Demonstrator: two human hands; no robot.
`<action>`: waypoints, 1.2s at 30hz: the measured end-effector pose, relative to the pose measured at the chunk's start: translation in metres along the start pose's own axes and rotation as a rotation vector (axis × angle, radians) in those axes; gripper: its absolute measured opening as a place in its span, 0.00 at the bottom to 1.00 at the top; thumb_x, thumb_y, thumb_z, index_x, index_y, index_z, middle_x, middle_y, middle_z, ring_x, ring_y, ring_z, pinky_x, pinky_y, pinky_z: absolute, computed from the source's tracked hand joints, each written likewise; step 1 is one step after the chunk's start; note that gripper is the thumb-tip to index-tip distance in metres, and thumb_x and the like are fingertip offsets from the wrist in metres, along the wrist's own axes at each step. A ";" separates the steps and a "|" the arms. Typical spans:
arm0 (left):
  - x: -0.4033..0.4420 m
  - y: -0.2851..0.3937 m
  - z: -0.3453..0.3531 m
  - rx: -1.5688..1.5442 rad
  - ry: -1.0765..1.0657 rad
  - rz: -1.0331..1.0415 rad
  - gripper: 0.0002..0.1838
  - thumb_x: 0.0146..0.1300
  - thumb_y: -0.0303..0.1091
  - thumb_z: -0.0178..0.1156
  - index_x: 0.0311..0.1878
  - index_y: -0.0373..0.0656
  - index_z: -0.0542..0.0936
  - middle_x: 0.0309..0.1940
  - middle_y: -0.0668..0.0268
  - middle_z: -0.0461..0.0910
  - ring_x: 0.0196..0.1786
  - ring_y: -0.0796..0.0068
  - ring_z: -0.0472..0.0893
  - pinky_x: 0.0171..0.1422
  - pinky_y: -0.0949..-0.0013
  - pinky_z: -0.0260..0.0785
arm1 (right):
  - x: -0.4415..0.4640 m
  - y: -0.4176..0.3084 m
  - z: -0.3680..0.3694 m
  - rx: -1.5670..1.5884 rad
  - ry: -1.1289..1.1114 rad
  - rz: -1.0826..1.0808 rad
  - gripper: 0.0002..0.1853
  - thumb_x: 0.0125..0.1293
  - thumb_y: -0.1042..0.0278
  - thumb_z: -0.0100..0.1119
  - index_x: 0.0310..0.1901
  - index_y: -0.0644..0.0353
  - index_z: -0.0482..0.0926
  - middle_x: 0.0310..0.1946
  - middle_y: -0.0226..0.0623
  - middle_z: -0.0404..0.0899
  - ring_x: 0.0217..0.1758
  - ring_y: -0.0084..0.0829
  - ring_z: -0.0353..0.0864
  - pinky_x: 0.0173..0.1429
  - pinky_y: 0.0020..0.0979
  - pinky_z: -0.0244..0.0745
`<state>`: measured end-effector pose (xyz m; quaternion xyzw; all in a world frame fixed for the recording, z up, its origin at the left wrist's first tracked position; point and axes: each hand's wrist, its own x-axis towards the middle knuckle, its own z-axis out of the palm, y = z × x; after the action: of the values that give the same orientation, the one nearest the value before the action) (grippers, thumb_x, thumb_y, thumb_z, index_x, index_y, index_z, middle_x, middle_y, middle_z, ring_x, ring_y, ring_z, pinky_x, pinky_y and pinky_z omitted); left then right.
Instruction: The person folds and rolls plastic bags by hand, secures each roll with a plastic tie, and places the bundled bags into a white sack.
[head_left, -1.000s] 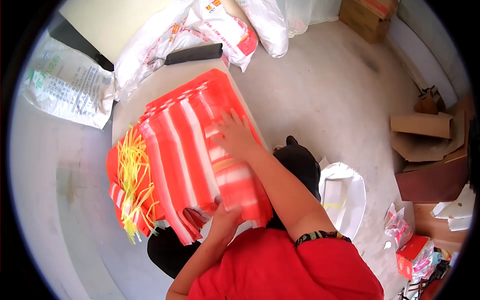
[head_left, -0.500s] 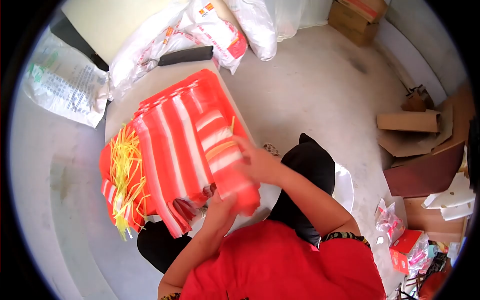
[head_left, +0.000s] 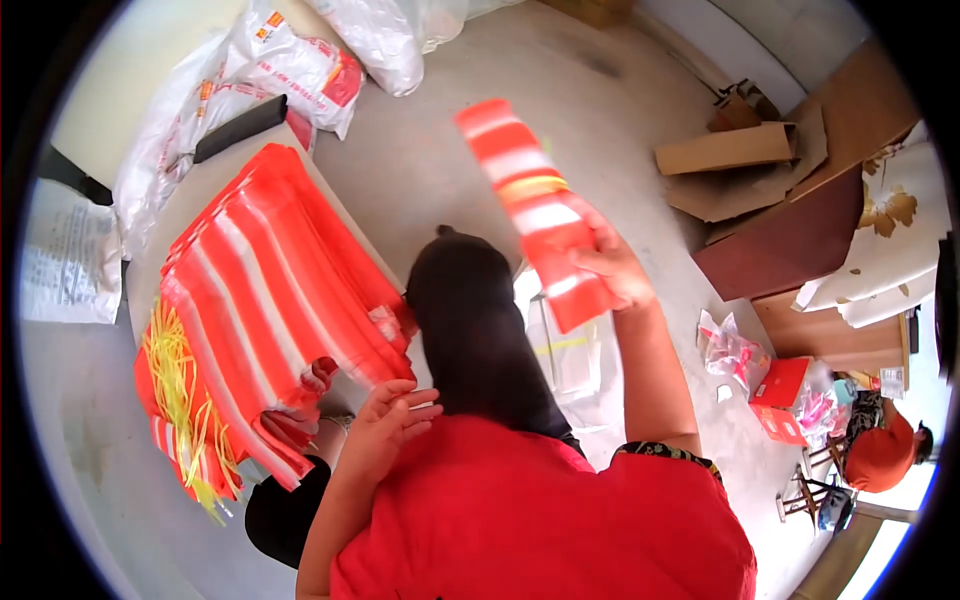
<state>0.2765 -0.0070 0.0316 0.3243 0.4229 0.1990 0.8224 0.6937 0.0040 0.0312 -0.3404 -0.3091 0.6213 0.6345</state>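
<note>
A folded bundle of red-and-white striped plastic bags point(head_left: 525, 185), with a yellow tie around its middle, is gripped by my right hand point(head_left: 612, 262). It is held up to the right of my knee, tilted, its far end pointing up and left. My left hand point(head_left: 388, 420) is empty beside the stack's near corner, fingers loosely curled and apart. On the low table to the left lies a wide stack of red-and-white striped plastic bags point(head_left: 255, 270). A bunch of yellow strips point(head_left: 180, 385) rests on the stack's left side.
Below my right hand stands a whitish container point(head_left: 575, 375), partly hidden. White printed sacks point(head_left: 290, 75) and a black bar point(head_left: 240, 128) are at the table's far end. Opened cardboard point(head_left: 730, 150) lies at right. Another person in orange point(head_left: 880, 455) sits at far right.
My right hand has lifted the tied bundle off the stack and carried it right. My left hand has let go and drawn back. The view has turned to the right.
</note>
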 end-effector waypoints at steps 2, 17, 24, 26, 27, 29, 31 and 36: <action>0.001 -0.004 -0.005 -0.026 -0.002 0.004 0.15 0.85 0.35 0.52 0.69 0.46 0.72 0.68 0.53 0.80 0.68 0.57 0.83 0.68 0.62 0.78 | -0.035 0.006 -0.050 -0.087 0.070 0.011 0.46 0.62 0.77 0.75 0.81 0.59 0.63 0.71 0.42 0.75 0.73 0.38 0.77 0.76 0.42 0.74; 0.014 -0.005 -0.002 -0.025 -0.042 -0.065 0.15 0.84 0.37 0.54 0.68 0.46 0.74 0.65 0.56 0.81 0.65 0.57 0.85 0.68 0.60 0.80 | -0.163 0.167 -0.177 -0.322 0.477 0.562 0.45 0.64 0.84 0.65 0.82 0.52 0.61 0.66 0.46 0.78 0.66 0.41 0.82 0.67 0.43 0.84; 0.016 -0.009 -0.001 -0.035 0.014 -0.092 0.15 0.84 0.37 0.55 0.68 0.46 0.74 0.64 0.57 0.82 0.65 0.58 0.85 0.66 0.60 0.80 | -0.192 0.282 -0.234 -0.521 0.650 0.617 0.50 0.60 0.87 0.64 0.84 0.48 0.57 0.64 0.49 0.80 0.60 0.41 0.85 0.61 0.41 0.86; 0.017 -0.008 -0.001 -0.030 0.029 -0.109 0.15 0.84 0.37 0.55 0.68 0.47 0.74 0.64 0.57 0.82 0.65 0.58 0.85 0.66 0.60 0.79 | -0.188 0.298 -0.244 -0.618 0.677 0.609 0.50 0.59 0.88 0.64 0.83 0.48 0.59 0.63 0.49 0.80 0.59 0.40 0.85 0.59 0.40 0.86; 0.019 -0.007 0.000 -0.027 0.029 -0.112 0.16 0.83 0.38 0.56 0.68 0.47 0.74 0.64 0.58 0.82 0.65 0.58 0.85 0.66 0.60 0.79 | -0.183 0.301 -0.246 -0.688 0.684 0.607 0.50 0.59 0.88 0.64 0.83 0.48 0.61 0.63 0.49 0.81 0.59 0.40 0.85 0.59 0.39 0.86; 0.020 -0.008 0.003 -0.023 0.033 -0.123 0.16 0.83 0.38 0.56 0.68 0.47 0.74 0.64 0.58 0.82 0.65 0.58 0.85 0.67 0.60 0.79 | -0.180 0.305 -0.250 -0.756 0.721 0.603 0.47 0.58 0.88 0.64 0.81 0.49 0.65 0.62 0.48 0.81 0.59 0.39 0.85 0.59 0.38 0.85; 0.021 -0.007 0.005 -0.036 0.020 -0.121 0.17 0.83 0.39 0.57 0.68 0.47 0.74 0.64 0.58 0.82 0.65 0.58 0.85 0.67 0.60 0.79 | -0.170 0.289 -0.240 -0.750 0.783 0.606 0.44 0.58 0.87 0.64 0.78 0.50 0.69 0.62 0.46 0.82 0.59 0.39 0.85 0.61 0.36 0.84; 0.024 -0.007 0.010 -0.035 0.033 -0.147 0.18 0.82 0.40 0.58 0.68 0.46 0.74 0.63 0.59 0.82 0.66 0.58 0.84 0.68 0.59 0.78 | -0.178 0.288 -0.240 -0.770 0.793 0.615 0.30 0.59 0.87 0.60 0.65 0.56 0.81 0.56 0.42 0.86 0.58 0.38 0.85 0.63 0.33 0.81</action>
<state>0.2987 -0.0011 0.0172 0.2745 0.4557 0.1508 0.8332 0.7166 -0.1860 -0.3370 -0.8219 -0.1399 0.4461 0.3255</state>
